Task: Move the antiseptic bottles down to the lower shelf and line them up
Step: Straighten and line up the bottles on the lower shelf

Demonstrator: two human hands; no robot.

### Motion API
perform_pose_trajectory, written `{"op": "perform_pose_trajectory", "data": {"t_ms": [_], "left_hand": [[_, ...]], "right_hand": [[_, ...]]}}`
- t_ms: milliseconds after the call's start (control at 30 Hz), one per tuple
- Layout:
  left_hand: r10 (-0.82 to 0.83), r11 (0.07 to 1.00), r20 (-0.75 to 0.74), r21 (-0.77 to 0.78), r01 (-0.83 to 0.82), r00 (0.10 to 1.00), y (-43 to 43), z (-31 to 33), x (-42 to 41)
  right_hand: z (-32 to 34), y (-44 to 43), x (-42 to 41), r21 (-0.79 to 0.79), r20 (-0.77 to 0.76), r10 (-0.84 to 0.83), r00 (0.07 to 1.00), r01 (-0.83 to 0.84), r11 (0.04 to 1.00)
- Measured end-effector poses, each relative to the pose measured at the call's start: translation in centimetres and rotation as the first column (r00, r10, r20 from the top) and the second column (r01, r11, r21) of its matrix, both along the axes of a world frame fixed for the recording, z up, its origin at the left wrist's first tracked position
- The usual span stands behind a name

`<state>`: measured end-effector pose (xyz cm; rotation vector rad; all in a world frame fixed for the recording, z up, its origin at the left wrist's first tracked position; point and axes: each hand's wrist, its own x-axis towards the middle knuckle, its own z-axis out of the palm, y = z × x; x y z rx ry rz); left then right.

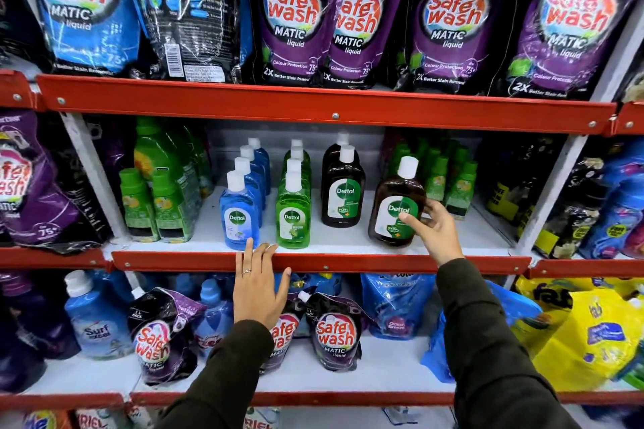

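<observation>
On the middle shelf [348, 240] stand Dettol antiseptic bottles in rows: a blue row [239, 212], a green row [293, 216], and two brown bottles one behind the other [343, 190]. A further brown bottle [392, 209] stands tilted at the shelf's right front. My right hand [432, 228] grips its right side, thumb across the label. My left hand [259, 286] rests flat with fingers spread on the red shelf edge [383, 263], just below the blue and green bottles. It holds nothing.
The lower shelf [390, 366] holds Safewash pouches [334, 334], a Surf Excel bottle [96, 320], blue pouches and a yellow bag [589, 331]. Green bottles [156, 198] flank the Dettol rows on both sides. Large detergent pouches [289, 17] fill the top shelf.
</observation>
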<state>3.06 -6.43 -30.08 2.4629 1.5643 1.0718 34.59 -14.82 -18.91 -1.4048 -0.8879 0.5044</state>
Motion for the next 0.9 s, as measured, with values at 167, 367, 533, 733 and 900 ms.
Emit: {"op": "perform_pose_trajectory", "data": {"t_ms": [167,367,533,733,900], "left_hand": [[-0.018,1.0,-0.013,0.004,0.018,1.0,0.1,-0.1,-0.3],[-0.05,0.998,-0.018,0.021,0.051,0.999,0.4,-0.2,-0.6],[-0.071,0.997,-0.009,0.041,0.071,0.997,0.7,-0.5,-0.7],[-0.104,0.992,0.16,0.084,0.091,0.982,-0.9,0.0,0.8],[-0.392,0.92,0.266,0.123,0.372,0.881,-2.3,2.2,5.0]], "right_hand": [[0.5,2.3,-2.5,-0.008,-0.008,0.129,0.992,-0.129,0.992],[-0.1,4.3,-4.3,-0.042,0.03,0.232,0.972,-0.231,0.972],[-0.6,5.4,-4.7,-0.062,0.052,0.268,0.962,-0.265,0.962],[-0.7,5.4,-4.4,-0.096,0.13,0.306,0.943,-0.295,0.951],[-1.6,4.9,-5.6,-0.055,0.065,0.236,0.97,-0.232,0.971]]}}
